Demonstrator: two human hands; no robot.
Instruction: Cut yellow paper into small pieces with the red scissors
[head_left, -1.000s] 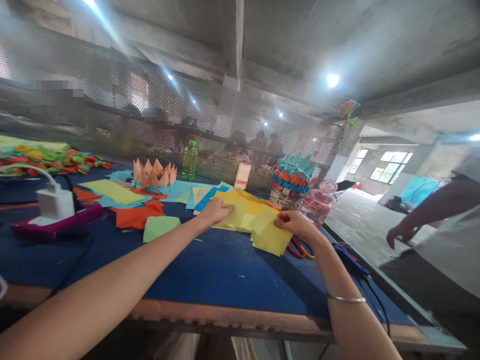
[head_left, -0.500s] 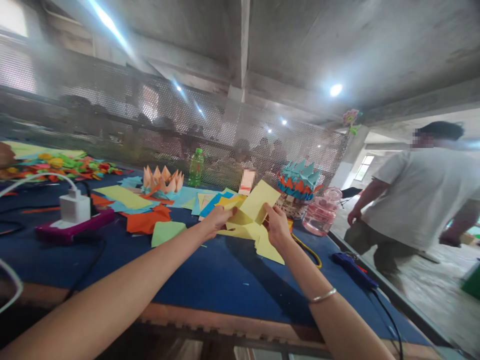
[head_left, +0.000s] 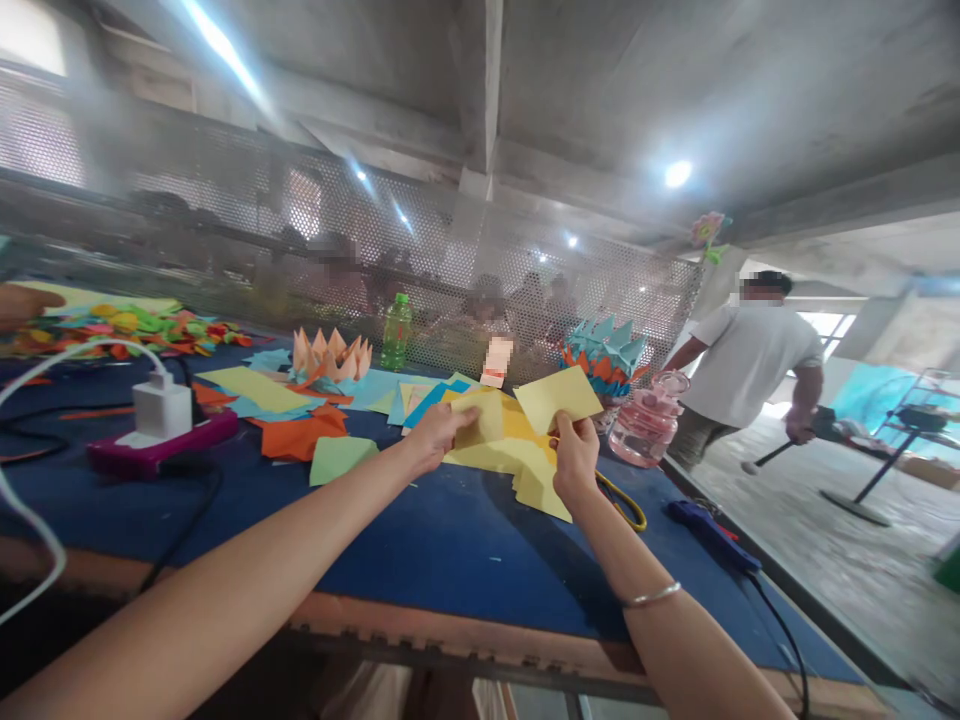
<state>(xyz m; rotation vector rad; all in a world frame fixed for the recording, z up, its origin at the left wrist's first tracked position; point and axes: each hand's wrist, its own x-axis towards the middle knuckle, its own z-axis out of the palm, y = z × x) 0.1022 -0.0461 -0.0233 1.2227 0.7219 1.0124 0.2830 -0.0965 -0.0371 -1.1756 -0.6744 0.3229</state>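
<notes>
My left hand (head_left: 437, 436) pinches a piece of yellow paper (head_left: 480, 420) by its left side. Another yellow sheet (head_left: 559, 397), tilted up, is gripped at its lower edge by my right hand (head_left: 576, 450). The two pieces are apart, held above a spread of yellow paper sheets (head_left: 540, 482) on the blue table (head_left: 420, 560). Left of my left hand lie a light green sheet (head_left: 341, 460) and crumpled orange paper (head_left: 304, 432). A folded peach paper crown shape (head_left: 330, 358) stands behind them.
A pink-tinted jar (head_left: 643, 425), a blue-and-orange folded paper piece (head_left: 604, 355) and a blue tool with a cord (head_left: 712, 535) are at the right. A green bottle (head_left: 397, 332) stands behind. A charger on a purple power strip (head_left: 161, 440) is left. A person (head_left: 750, 360) walks beyond the table.
The two yellow papers, close together before, have separated; my right hand has moved right with its sheet. The person at the right has walked farther away.
</notes>
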